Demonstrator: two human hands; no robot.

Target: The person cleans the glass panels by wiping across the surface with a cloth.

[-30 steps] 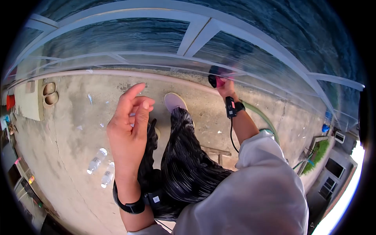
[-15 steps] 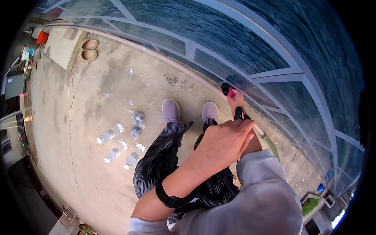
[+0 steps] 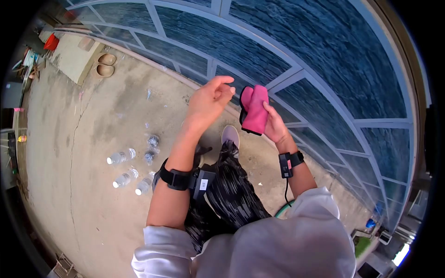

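My right hand is closed around the lower right side of a folded pink cloth piece with black edging. It is held up in front of the window frames, and what kind of article it is does not show clearly. Just left of it, my left hand hangs in the air, empty, its index finger and thumb apart and the other fingers loosely curled. A small gap separates these fingertips from the pink cloth. Black straps carry a small box on each forearm, the right one with a cable hanging down.
Several clear plastic bottles lie on the concrete floor at left, near two crumpled plastic pieces. Beige clogs stand by a concrete step. A framed glass wall runs along the right, a pipe at its foot.
My left hand has come off the right wrist area and moved up and left. My right hand has raised the pink cloth, now more fully in view. One foot has stepped forward or shifted.
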